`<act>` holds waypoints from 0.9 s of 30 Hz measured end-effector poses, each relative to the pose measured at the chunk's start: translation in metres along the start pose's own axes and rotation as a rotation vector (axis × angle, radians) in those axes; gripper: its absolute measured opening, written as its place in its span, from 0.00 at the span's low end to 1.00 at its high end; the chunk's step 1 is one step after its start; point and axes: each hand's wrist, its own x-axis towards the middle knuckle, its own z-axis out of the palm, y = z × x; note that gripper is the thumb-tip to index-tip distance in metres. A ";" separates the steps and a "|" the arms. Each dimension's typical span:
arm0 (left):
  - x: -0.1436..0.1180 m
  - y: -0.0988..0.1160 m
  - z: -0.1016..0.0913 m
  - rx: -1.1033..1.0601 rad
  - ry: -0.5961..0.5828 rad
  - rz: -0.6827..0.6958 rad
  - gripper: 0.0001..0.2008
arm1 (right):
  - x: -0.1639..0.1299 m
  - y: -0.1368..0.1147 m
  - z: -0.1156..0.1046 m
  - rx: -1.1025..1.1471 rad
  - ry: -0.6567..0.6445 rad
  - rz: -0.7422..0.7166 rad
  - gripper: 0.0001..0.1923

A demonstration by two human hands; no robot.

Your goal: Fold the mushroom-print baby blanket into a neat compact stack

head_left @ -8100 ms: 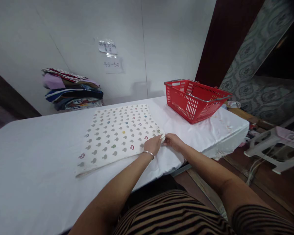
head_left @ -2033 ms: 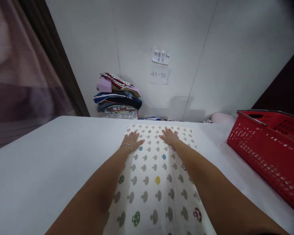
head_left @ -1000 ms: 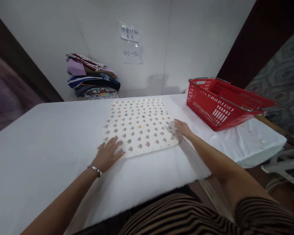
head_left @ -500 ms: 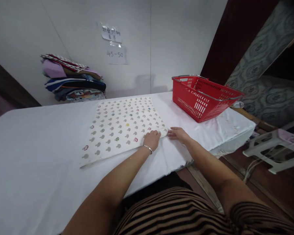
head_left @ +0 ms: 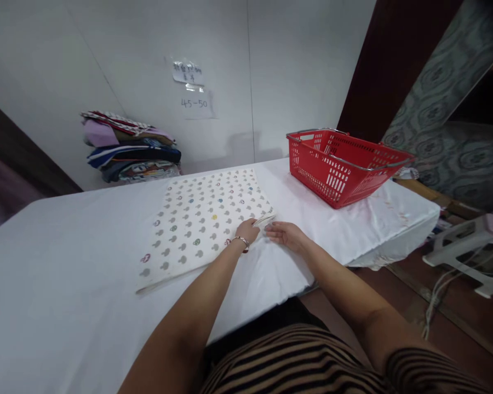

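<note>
A folded white cloth (head_left: 207, 208) with grey mushroom-like shapes and a few coloured ones lies flat before me. My left hand (head_left: 248, 232), with a bracelet at the wrist, has its fingers curled on the near edge close to the right corner, where the fabric is lifted into a fold. Its fingertips are partly hidden by that fold. My right hand (head_left: 287, 236) is just right of the same corner, fingers stretched out and holding nothing. Whether its fingertips touch the fabric I cannot tell.
A red shopping basket (head_left: 332, 175) with metal handles stands at the right back of the white-covered table (head_left: 74, 262). Folded clothes (head_left: 135, 153) are piled at the back left. Paper signs (head_left: 195, 104) hang on the wall. A pale plastic stool (head_left: 472, 246) is at the right.
My left hand has gone from lying on the cloth to gripping its near edge, and the right corner is now folded up. My right hand has shifted slightly left.
</note>
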 end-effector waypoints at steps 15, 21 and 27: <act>-0.004 0.024 0.010 0.043 0.037 0.154 0.14 | 0.019 0.008 0.008 -0.077 0.160 -0.203 0.04; 0.006 0.022 0.014 0.007 0.053 0.034 0.15 | 0.017 0.010 0.005 -0.078 0.134 -0.233 0.02; 0.004 0.018 0.013 0.008 0.181 -0.033 0.13 | 0.016 0.011 0.003 -0.097 0.110 -0.233 0.05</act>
